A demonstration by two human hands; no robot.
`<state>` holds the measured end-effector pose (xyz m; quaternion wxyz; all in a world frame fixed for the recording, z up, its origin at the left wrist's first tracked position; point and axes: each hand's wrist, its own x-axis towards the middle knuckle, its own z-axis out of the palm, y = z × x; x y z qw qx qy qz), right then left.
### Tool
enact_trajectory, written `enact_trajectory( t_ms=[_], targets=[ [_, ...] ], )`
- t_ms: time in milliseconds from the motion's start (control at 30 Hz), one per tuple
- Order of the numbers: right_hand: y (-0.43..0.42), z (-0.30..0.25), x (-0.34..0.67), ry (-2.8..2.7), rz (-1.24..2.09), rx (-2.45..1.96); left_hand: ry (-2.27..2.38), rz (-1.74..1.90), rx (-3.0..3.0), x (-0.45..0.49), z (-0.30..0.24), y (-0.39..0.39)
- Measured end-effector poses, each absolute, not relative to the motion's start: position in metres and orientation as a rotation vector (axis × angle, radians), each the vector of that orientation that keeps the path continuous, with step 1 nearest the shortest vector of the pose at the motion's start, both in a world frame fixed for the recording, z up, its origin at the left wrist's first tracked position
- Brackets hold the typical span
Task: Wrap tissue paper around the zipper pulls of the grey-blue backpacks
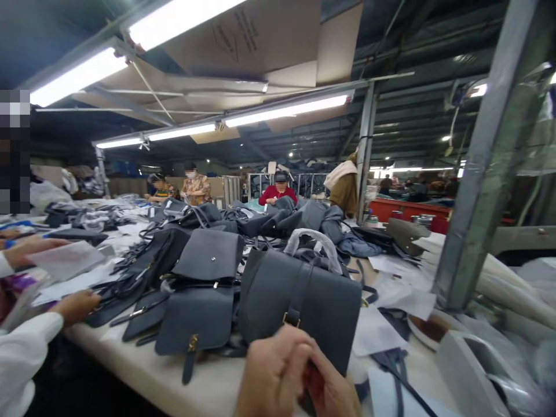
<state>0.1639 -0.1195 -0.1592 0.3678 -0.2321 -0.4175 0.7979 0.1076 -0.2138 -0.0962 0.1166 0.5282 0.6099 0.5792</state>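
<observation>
Our left hand (271,370) and right hand (330,387) sit together, fingers curled, against the lower edge of a slate-grey flap handbag (299,301); we cannot tell whether they are clamped on it. The bag stands upright near the front edge of the desk (130,362). Its faux leather looks light and fairly stiff, with softer straps, so the firm body or the plastic-wrapped top handle (313,246) seems the best place to take hold. We count three flap bags up front: this one, a second flap bag (208,253) and a third flap bag (195,318), with more grey bags (278,217) heaped beyond. Loose paper sheets (377,331) lie around them. Toward the desk's left end, another person's hand (35,250) and a second hand (76,307) reach in.
</observation>
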Motion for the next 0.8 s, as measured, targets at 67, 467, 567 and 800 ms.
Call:
enact_trajectory(
  t_ms=[67, 467, 567, 800],
  targets=[
    [-0.128, -0.155, 0.166, -0.977, 2.068, -0.511, 1.919, 1.864, 1.191, 0.08, -0.111, -0.236],
    [-0.158, -0.14, 0.171, -0.818, 2.087, -0.462, 2.114, 2.022, 1.407, 0.076, -0.113, -0.269],
    [-0.161, -0.146, 0.171, -0.788, 2.042, -0.488, 2.135, 2.028, 1.467, 0.077, -0.111, -0.272],
    [-0.167, -0.151, 0.17, -0.814, 2.046, -0.534, 2.056, 1.986, 1.494, 0.08, -0.107, -0.274]
  ],
)
